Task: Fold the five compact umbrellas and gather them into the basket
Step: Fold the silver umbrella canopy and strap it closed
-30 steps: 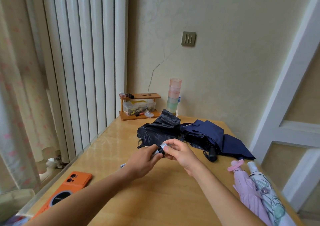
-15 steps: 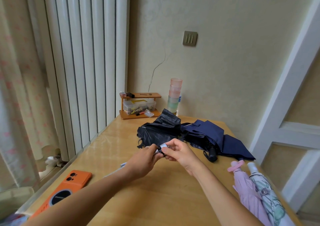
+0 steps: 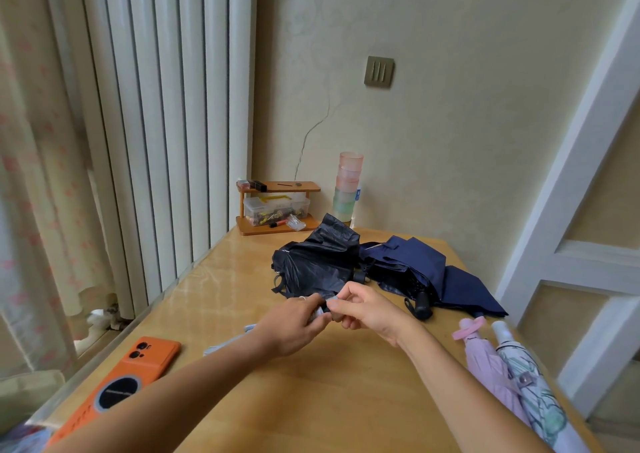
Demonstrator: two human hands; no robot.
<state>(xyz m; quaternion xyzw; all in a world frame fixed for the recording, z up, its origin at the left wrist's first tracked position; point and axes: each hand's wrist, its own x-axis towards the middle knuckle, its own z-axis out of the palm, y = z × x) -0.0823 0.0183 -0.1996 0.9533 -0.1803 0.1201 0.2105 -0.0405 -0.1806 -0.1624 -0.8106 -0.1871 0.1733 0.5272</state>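
Head view, hands (image 3: 291, 328) gripping grey umbrella (image 3: 225, 343) mid-table, phone (image 3: 138, 366) by left edge

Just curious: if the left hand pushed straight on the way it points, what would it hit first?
Probably the right hand, just ahead of the left hand; the black umbrella lies beyond, though depth is unclear.

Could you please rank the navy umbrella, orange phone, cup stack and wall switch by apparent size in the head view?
1-2. The navy umbrella and the orange phone look alike; the phone lies nearer the camera, so I leave them unranked.
3. The cup stack.
4. The wall switch.
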